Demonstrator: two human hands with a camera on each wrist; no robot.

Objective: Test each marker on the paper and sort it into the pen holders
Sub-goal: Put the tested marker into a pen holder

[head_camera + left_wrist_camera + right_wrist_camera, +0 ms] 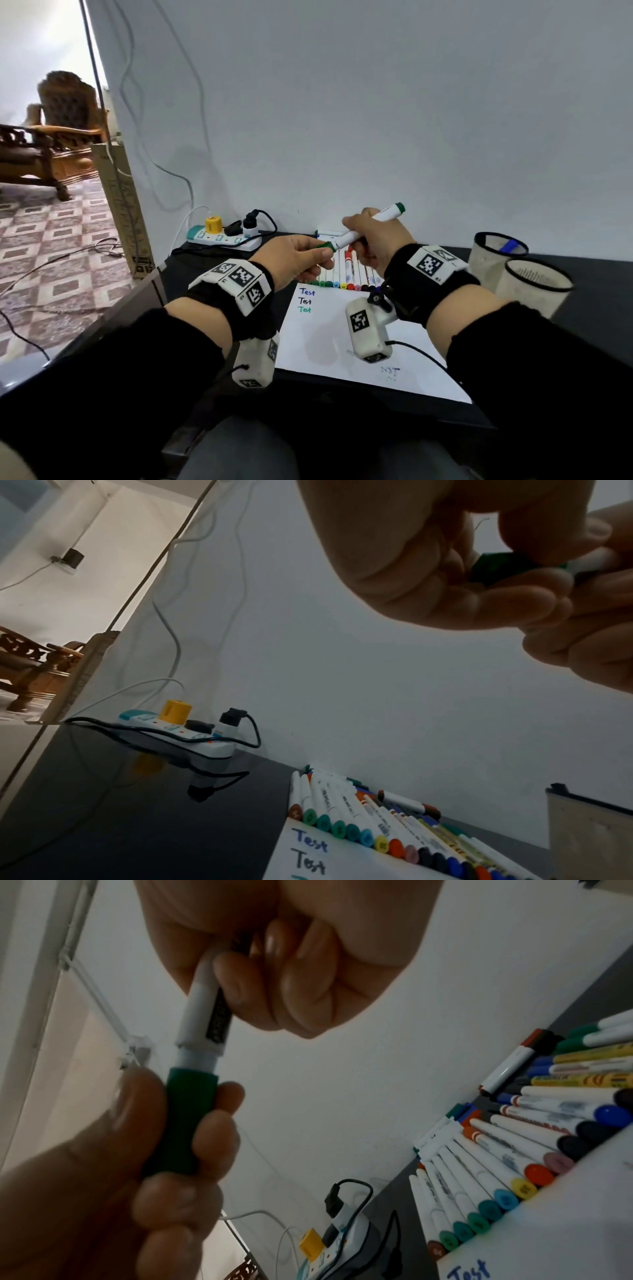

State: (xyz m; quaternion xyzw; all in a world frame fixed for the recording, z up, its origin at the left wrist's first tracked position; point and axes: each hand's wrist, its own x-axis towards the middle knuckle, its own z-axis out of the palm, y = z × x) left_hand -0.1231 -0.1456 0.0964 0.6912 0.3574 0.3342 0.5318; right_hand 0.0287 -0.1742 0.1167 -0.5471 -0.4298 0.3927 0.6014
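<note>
The green marker [363, 228] is held in the air between both hands, above the far edge of the paper [346, 339]; its long axis slants from the green cap [324, 246] at the lower left up to the green butt end at the upper right, toward the wall. The left hand [294, 258] has thumb and fingers [219, 1123] curled around the cap, which in the right wrist view is seated on the white barrel with a pale collar showing at the joint. The right hand [376, 236] is clenched around the barrel just beyond the cap, so the two sets of fingers nearly touch. Below the fingers, a row of markers [346, 274] lies side by side on the counter [599, 291], their coloured caps against the top edge of the paper and their barrels pointing at the wall. Near them on the sheet, "Test" is written three times, in blue, black and green. To the right of the right hand stand two mesh pen holders [534, 287]; the farther one has a blue marker in it. Left of the left hand, a power strip [222, 238] sits against the wall.
</note>
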